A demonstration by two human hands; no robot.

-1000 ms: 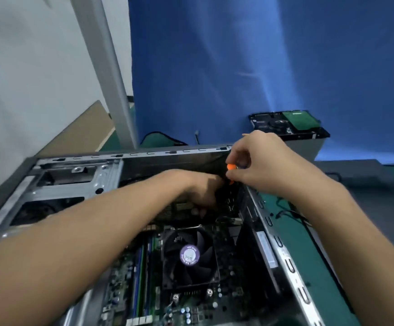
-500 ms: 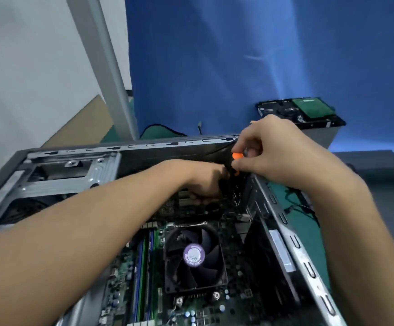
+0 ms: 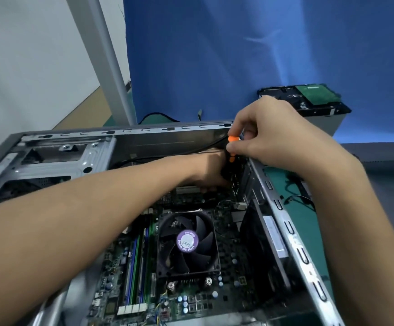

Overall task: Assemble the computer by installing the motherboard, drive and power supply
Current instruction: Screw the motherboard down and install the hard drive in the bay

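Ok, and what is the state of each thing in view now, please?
computer case: on its side, open.
motherboard: seated inside the case.
cooler fan: mounted on the motherboard.
screwdriver: upright, at the case's far corner.
right hand: grips the screwdriver handle.
left hand: reaches into the case, fingers mostly hidden.
hard drive: outside the case, circuit board up.

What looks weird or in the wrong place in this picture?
Nothing looks broken or spilled. The one odd thing is the hard drive: it lies green circuit board up on a white box beyond the computer case, not inside it. It just isn't installed yet.
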